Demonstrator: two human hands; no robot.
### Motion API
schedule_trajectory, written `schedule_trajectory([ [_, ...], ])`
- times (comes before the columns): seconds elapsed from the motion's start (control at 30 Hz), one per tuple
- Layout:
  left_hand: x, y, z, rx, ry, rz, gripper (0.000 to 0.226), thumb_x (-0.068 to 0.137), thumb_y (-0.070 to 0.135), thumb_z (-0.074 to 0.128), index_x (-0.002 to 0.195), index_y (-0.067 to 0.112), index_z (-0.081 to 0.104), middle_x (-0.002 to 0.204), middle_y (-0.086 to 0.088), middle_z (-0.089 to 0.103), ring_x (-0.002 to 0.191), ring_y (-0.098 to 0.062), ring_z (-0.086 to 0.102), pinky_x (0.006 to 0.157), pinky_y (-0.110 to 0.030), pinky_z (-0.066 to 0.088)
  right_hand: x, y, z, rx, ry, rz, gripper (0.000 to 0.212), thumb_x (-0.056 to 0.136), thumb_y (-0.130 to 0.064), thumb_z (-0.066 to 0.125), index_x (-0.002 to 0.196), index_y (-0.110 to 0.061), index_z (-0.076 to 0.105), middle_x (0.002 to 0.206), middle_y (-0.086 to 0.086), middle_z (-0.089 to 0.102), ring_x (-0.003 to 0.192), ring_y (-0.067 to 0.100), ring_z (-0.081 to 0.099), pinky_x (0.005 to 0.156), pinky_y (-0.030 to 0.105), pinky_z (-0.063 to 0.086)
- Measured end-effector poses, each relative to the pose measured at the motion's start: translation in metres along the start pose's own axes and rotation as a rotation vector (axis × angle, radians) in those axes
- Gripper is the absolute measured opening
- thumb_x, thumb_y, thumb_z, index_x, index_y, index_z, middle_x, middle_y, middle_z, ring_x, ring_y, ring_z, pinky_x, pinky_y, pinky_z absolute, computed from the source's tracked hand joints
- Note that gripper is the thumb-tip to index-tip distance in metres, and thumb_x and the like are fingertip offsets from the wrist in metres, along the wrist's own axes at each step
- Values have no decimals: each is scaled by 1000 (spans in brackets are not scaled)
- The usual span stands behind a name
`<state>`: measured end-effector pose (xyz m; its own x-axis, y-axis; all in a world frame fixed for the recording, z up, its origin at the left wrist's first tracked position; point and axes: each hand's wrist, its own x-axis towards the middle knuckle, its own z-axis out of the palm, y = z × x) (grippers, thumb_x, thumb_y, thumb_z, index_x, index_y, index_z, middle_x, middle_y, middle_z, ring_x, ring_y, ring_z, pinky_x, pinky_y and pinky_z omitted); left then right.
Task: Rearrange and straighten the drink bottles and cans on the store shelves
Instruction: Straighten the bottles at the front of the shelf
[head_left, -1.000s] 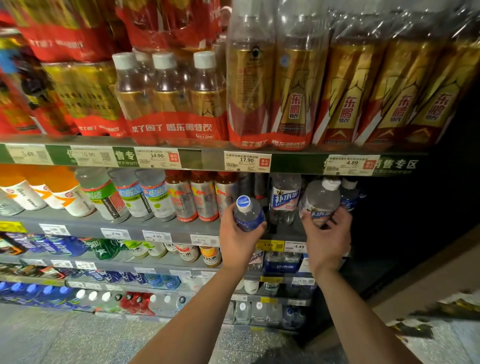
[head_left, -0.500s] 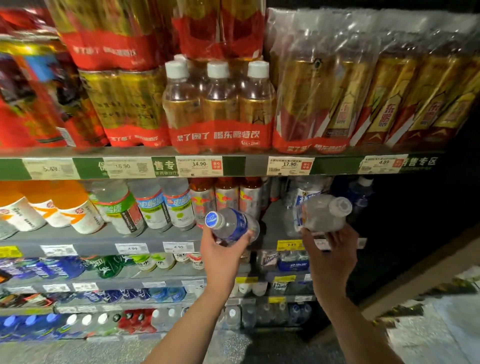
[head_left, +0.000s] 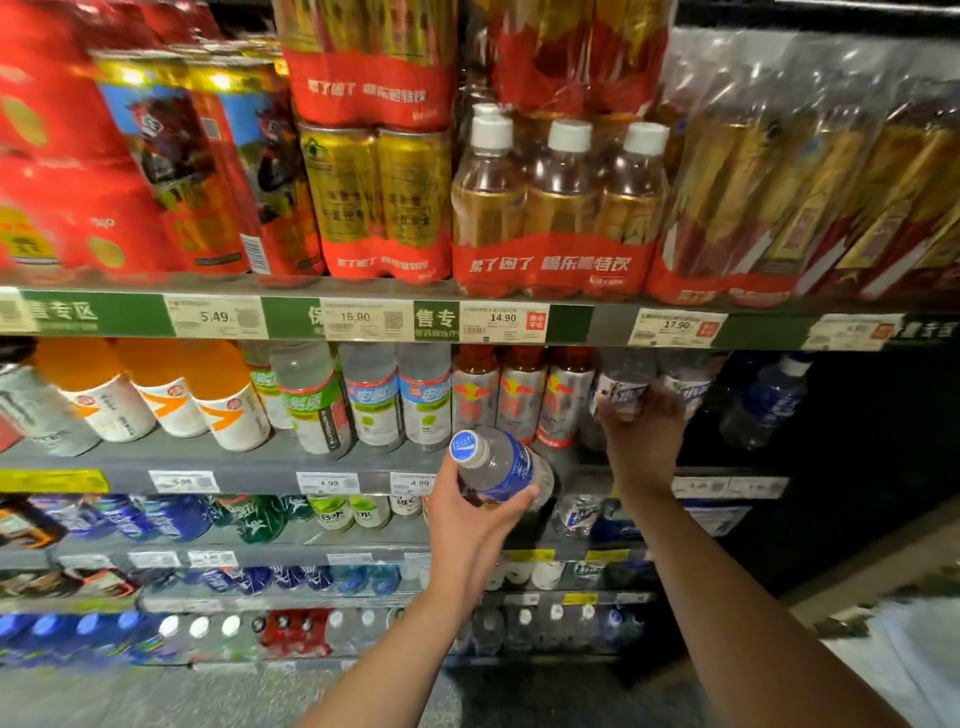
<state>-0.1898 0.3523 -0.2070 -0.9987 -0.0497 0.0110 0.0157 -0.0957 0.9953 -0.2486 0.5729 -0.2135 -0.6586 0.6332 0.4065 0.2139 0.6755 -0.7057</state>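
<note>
My left hand (head_left: 470, 525) grips a clear bottle with a blue cap and blue label (head_left: 501, 465), tilted with its cap toward me, in front of the grey second shelf (head_left: 208, 457). My right hand (head_left: 644, 441) reaches onto that shelf and holds a clear white-labelled bottle (head_left: 621, 387) standing beside the red-and-silver bottles (head_left: 522, 395). More clear bottles (head_left: 685, 384) stand just right of it.
Shrink-wrapped gold-and-red packs (head_left: 556, 208) fill the top shelf. Orange bottles (head_left: 156, 389) and green- and blue-labelled bottles (head_left: 371, 395) line the second shelf leftward. A blue-labelled bottle (head_left: 769, 400) stands in the dark right section. Lower shelves hold several more drinks.
My right hand has carried its bottle up and back onto the second shelf, turning it upright. My left hand has stayed low in front with the blue-capped bottle tilted. The view has shifted left.
</note>
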Motion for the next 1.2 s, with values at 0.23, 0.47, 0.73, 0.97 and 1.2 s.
schedule_trajectory([
  [0.23, -6, 3, 41, 76, -94, 19, 68, 60, 27, 96, 117, 32, 59, 114, 6, 69, 105, -11, 67, 87, -28, 58, -9, 9, -22, 13, -40, -38, 53, 89, -34, 71, 132, -8, 55, 128, 18, 62, 117, 33, 59, 98, 41, 49],
  [0.47, -16, 1, 134, 197, -135, 50, 67, 60, 34, 94, 114, 40, 54, 115, 12, 68, 106, -4, 65, 90, -24, 55, 4, 70, -88, 307, 98, 124, 22, 92, -16, 66, 105, -30, 56, 98, 5, 68, 87, 20, 65, 78, 43, 55],
  [0.73, -23, -12, 250, 239, -4, 74, 73, 63, 19, 94, 122, 28, 52, 112, 18, 67, 99, 9, 65, 82, -8, 51, 51, 147, -118, 337, 34, 203, 40, 86, -42, 60, 122, -28, 50, 119, 7, 57, 110, 28, 58, 96, 52, 48],
  [0.97, -10, -26, 310, 401, 75, 160, 68, 70, 25, 88, 129, 24, 56, 120, 10, 56, 100, 1, 57, 84, -17, 47, 79, 163, -117, 403, -208, 257, 67, 90, -22, 68, 147, -19, 34, 140, 4, 52, 127, 21, 51, 104, 37, 43],
  [1.2, -11, -49, 325, 378, 201, 178, 69, 70, 26, 90, 122, 30, 45, 118, 14, 58, 110, -7, 61, 88, -23, 53, 90, 170, -106, 453, -313, 335, 77, 88, -18, 70, 152, -24, 27, 145, -1, 52, 130, 17, 53, 108, 42, 44],
])
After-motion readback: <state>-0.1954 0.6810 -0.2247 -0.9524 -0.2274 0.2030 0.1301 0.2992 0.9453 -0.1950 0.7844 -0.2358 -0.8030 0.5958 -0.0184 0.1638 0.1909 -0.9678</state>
